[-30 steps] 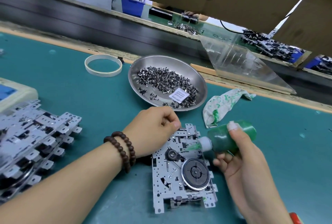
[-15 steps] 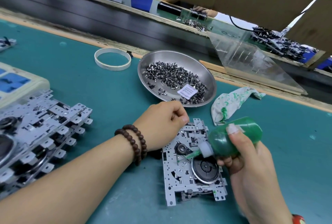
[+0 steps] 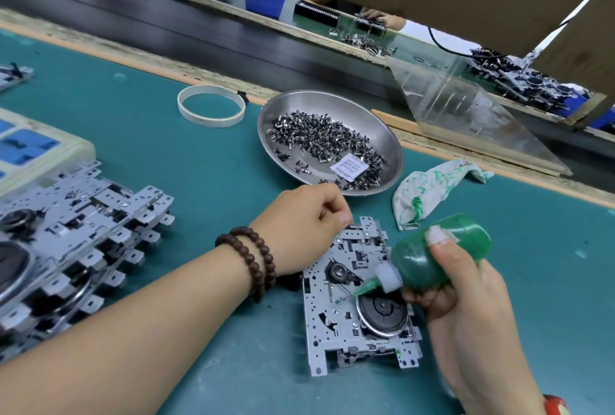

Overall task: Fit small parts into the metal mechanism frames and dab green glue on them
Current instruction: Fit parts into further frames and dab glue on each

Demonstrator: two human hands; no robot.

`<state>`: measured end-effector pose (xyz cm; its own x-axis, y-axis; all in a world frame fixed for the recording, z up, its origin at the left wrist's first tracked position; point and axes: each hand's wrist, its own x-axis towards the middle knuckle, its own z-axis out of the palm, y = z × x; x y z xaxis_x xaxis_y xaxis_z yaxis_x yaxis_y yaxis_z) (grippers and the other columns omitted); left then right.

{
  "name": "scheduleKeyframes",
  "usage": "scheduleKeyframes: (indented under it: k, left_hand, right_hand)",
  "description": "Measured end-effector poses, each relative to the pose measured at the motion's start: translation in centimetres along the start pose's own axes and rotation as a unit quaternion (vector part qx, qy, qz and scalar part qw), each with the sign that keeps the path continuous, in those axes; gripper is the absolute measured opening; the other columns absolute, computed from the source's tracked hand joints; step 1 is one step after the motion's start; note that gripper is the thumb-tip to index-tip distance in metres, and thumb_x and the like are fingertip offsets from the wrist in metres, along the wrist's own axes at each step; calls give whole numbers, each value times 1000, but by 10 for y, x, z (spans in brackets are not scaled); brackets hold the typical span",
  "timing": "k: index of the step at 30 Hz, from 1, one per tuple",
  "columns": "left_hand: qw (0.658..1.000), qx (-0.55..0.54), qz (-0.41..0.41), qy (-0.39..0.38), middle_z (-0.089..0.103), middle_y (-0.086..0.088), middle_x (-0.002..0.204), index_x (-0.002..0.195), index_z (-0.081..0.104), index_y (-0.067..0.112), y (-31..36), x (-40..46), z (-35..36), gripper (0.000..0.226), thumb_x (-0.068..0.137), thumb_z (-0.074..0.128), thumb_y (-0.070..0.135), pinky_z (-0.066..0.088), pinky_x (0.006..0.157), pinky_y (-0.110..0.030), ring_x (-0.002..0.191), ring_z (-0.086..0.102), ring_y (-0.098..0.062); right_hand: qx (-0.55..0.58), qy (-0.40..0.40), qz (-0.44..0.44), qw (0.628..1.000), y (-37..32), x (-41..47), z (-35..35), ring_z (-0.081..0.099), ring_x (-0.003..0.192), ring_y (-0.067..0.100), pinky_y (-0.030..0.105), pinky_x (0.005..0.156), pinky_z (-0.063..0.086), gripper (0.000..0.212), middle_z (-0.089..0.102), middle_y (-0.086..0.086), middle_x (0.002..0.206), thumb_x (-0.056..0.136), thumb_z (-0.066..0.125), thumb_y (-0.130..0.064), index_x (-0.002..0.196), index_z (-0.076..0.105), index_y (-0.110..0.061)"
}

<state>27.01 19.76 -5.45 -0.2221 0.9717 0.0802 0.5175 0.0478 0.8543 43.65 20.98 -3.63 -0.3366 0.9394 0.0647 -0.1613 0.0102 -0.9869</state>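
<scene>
Nearest the camera, on the teal mat point(image 3: 199, 161), a metal mechanism frame point(image 3: 359, 308) lies flat with its dark round flywheel point(image 3: 382, 313) facing up. Over it the right hand point(image 3: 466, 308) grips a green glue bottle point(image 3: 439, 258), thumb laid across the bottle's side and the other fingers curled beneath, the bottle tilted so that its white collar and thin green nozzle point(image 3: 364, 290) point down and left, the tip at the plate just beside the flywheel's upper left edge. The left hand point(image 3: 299, 231) rests on the frame's far left corner with its fingers curled in toward the thumb; whether they pinch a small part cannot be told. That wrist wears a brown bead bracelet point(image 3: 253, 261). To the left, a stack of more frames point(image 3: 66, 248) lies overlapped on the mat, and beyond it a beige tray with blue insets point(image 3: 30, 148). Just past the worked frame lies a white rag point(image 3: 432, 188) smeared with green. Farther back stands a shallow steel dish point(image 3: 392, 148) heaped with small dark parts point(image 3: 319, 141), a white paper packet point(image 3: 349, 166) among them. Left of the dish lies a pale ring point(image 3: 211, 107). Behind runs a dark conveyor belt point(image 3: 166, 28), with a clear plastic guard point(image 3: 466, 111) on its right.
</scene>
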Motion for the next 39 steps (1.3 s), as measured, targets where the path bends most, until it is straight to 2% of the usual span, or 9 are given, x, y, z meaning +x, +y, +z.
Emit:
scheduleKeyframes:
  k: [6,10,17,21,25,27,30,33,39]
  left_hand:
    - [1000,-1,-4,5,55,13,62,68,52,27,-1,-1,1,22,90,53,26,36,54,-8,56,46,2]
    - [1000,4,-3,8,54,14,61,68,52,28,-1,-1,1,22,90,53,26,34,52,-5,54,46,4]
    - [1000,2,-3,6,54,13,61,67,51,29,0,-1,0,24,91,52,26,36,53,-9,53,46,4]
    - [1000,-4,-6,1,61,9,71,70,52,28,2,-1,0,21,91,52,25,45,65,-20,66,54,-6]
    - [1000,5,-5,4,57,12,66,69,51,28,1,-2,-1,22,91,51,26,40,57,-12,59,49,0]
    - [1000,5,-5,4,55,13,64,69,51,28,1,-2,-1,22,91,51,26,38,56,-12,58,47,1]
    - [1000,5,-5,5,54,13,64,69,51,28,1,-2,-1,22,91,51,26,37,55,-10,57,46,2]
    - [1000,6,-2,8,53,13,61,68,51,28,1,-2,0,23,91,51,25,35,51,-7,53,45,3]
    - [1000,7,-3,7,54,13,62,68,51,28,1,-2,0,23,91,51,25,35,51,-6,54,46,2]
  right_hand:
    - [-17,-10,-19,1000,0,1,2,57,47,4,12,40,42,10,65,2,57,68,71,-23,63,72,-32]
    - [-33,-18,-23,999,2,1,0,57,49,4,13,41,42,17,66,3,60,74,57,-28,66,71,-31]
    - [-76,1,-39,996,4,2,-2,59,52,9,16,43,45,13,67,2,63,73,59,-31,69,71,-32]
    - [-74,6,-41,996,4,3,-3,60,52,9,16,42,45,13,68,3,65,72,59,-30,69,71,-32]
    - [-51,-4,-41,998,5,2,-4,62,52,11,16,44,46,14,68,4,63,73,59,-29,67,72,-30]
    - [-43,-10,-36,998,5,2,-5,64,56,14,18,47,48,8,68,6,64,69,68,-36,69,72,-29]
    - [-80,-13,-50,995,8,3,-7,64,60,15,21,51,50,25,69,4,68,59,70,-49,74,71,-29]
    - [-74,-3,-54,996,7,3,-6,64,59,12,19,50,50,11,69,3,65,67,67,-38,73,72,-31]
    - [-33,-21,-56,998,8,2,-7,66,56,16,20,48,50,14,68,6,63,74,59,-26,69,72,-28]
